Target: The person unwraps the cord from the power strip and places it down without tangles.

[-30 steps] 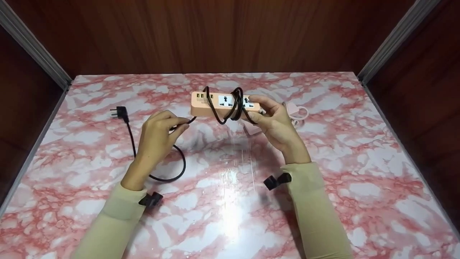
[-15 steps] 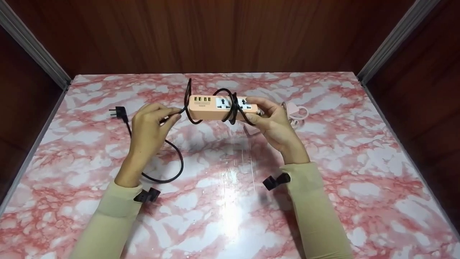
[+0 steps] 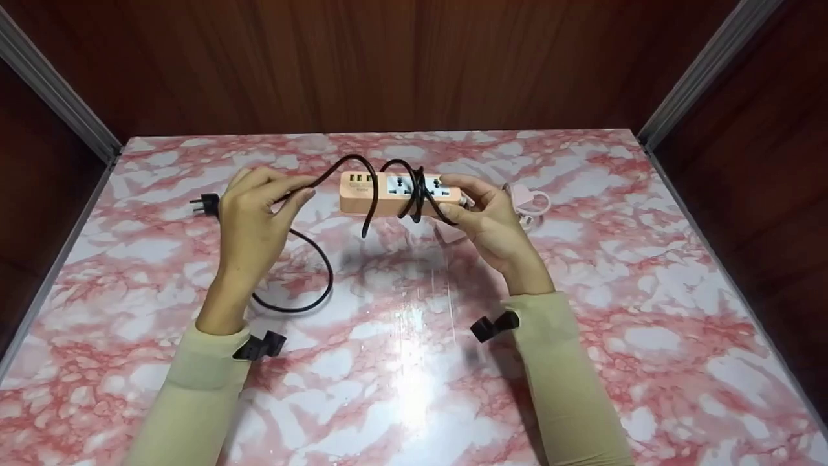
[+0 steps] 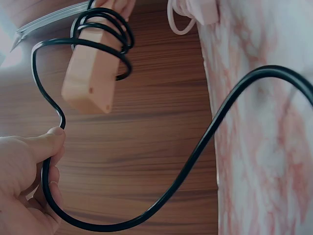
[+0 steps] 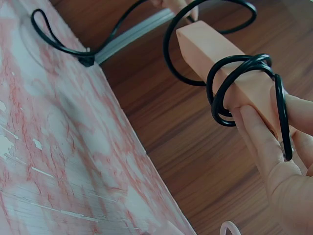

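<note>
An orange power strip (image 3: 357, 204) with white sockets and USB ports is held up over the table by my right hand (image 3: 495, 217), which grips its right end. Several turns of black cord (image 5: 234, 73) wrap its middle near those fingers. My left hand (image 3: 255, 210) pinches the cord between thumb and fingertips, left of the strip. From this pinch one loose loop (image 3: 374, 188) arches over the strip's left end. Below the left hand the cord hangs in a wide curve (image 4: 186, 171). Its black plug (image 3: 209, 204) shows at the left, partly behind the left hand.
Behind the right hand, a pink item with a ring-shaped handle (image 3: 533, 202) sits on the marbled red and white table (image 3: 647, 272). A brown wood-look panel (image 3: 388, 71) rises along the back edge, with metal strips at both corners.
My left hand has moved left and up with the cord. The loop on the strip's left end shifted off that end, then back across it, now wider. The right hand stays nearly in place.
</note>
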